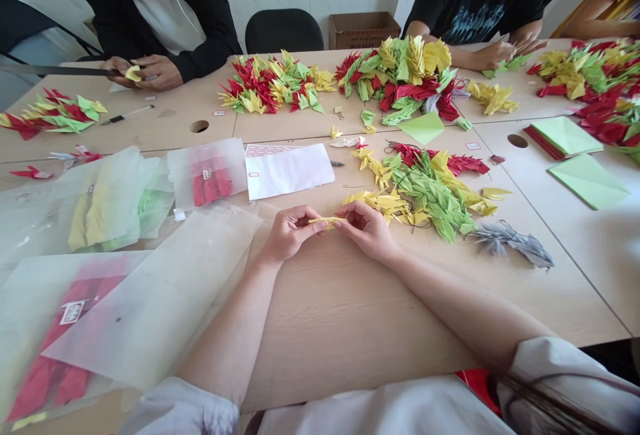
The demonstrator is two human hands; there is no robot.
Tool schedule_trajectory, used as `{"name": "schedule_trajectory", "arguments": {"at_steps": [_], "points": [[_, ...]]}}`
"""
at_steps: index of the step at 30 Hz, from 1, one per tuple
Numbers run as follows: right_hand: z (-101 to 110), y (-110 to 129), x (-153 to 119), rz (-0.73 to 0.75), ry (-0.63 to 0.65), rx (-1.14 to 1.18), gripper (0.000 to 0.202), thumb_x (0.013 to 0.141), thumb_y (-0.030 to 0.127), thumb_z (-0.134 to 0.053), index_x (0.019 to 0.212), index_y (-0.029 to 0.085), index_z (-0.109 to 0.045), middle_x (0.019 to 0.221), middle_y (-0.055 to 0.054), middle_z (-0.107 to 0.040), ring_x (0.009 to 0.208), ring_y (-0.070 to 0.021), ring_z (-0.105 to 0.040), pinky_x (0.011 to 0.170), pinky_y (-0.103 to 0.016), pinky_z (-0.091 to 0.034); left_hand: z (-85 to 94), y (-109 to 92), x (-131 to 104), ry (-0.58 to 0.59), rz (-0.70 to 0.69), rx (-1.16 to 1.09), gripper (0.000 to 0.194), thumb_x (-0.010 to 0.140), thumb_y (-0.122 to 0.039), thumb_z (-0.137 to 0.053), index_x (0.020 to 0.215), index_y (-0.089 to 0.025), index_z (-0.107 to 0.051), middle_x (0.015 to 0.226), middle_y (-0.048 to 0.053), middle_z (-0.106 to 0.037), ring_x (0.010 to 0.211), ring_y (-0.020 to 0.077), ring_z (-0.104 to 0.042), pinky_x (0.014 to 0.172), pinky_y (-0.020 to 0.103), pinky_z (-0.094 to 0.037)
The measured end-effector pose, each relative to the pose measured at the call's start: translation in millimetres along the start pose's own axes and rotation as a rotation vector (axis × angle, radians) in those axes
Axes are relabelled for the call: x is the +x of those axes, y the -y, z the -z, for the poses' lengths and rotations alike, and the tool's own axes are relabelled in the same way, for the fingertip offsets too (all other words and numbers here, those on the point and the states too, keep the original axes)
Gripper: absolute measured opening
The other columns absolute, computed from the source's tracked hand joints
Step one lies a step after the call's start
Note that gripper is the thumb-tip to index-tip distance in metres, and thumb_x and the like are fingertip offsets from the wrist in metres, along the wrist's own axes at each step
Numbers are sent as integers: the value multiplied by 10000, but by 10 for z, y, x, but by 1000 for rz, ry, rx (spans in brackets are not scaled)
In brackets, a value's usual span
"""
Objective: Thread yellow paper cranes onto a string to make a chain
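A small folded yellow paper piece [328,221] is held level above the table, stretched between my two hands. My left hand [294,231] pinches its left end with thumb and fingers. Its right end is gripped between the thumb and fingers of my right hand [367,227]. Just beyond my right hand lie strings of folded yellow paper [387,205], green paper [433,198] and red paper [467,165], with a grey bundle [515,243] to their right. A white sheet [290,171] lies beyond my left hand.
Clear plastic sleeves [165,295] with red, yellow and green pieces cover the left side. Piles of folded paper [275,81] stand farther back. Green square sheets [587,178] lie at the right. People work across the table [320,321], near a black chair [284,30].
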State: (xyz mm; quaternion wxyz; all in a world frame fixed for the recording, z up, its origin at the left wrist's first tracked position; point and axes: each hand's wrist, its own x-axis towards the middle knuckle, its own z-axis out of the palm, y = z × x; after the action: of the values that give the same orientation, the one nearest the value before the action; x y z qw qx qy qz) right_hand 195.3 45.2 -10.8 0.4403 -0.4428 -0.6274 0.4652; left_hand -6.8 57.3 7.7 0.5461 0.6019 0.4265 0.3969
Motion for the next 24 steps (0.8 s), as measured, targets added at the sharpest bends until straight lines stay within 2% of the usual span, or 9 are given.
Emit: {"name": "schedule_trajectory", "arguments": {"at_steps": [6,12,19,21,24], "points": [[30,-5,21,13,38,-31,281,904,448,-627,844,173,-639,721,-5,-573,621,-122,-450,569,-267,-364,-49,50,-2,22,-44,2,169,850,-336,-687,833,-175,-642,768,-6,-630,716,130,-613,678,231,-476],[21,-1,19,13,47,-33,278,887,453,-646,828,182,-627,734,-5,-568,623,-123,-454,567,-266,-370,-43,22,14,6,-82,113,197,880,-318,-644,761,-162,-638,721,-6,-593,687,112,-527,647,217,-411],[51,26,8,-94,87,24,276,875,435,-659,806,170,-626,672,5,-562,561,-116,-489,509,-254,-370,-114,42,-10,38,-70,165,193,866,-334,-650,781,-161,-648,730,-1,-609,654,112,-532,591,214,-410],[45,39,2,-82,78,33,264,905,423,-623,813,176,-629,653,10,-551,552,-119,-507,507,-255,-387,-124,58,-11,6,-59,145,196,856,-343,-660,782,-162,-645,729,0,-610,657,117,-544,586,216,-415],[27,61,-24,63,-16,-52,205,959,364,-550,940,190,-657,743,-13,-586,600,-122,-536,550,-262,-431,-86,84,-1,-138,-76,82,218,847,-360,-659,753,-168,-620,694,-4,-596,649,125,-551,600,229,-424]]}}
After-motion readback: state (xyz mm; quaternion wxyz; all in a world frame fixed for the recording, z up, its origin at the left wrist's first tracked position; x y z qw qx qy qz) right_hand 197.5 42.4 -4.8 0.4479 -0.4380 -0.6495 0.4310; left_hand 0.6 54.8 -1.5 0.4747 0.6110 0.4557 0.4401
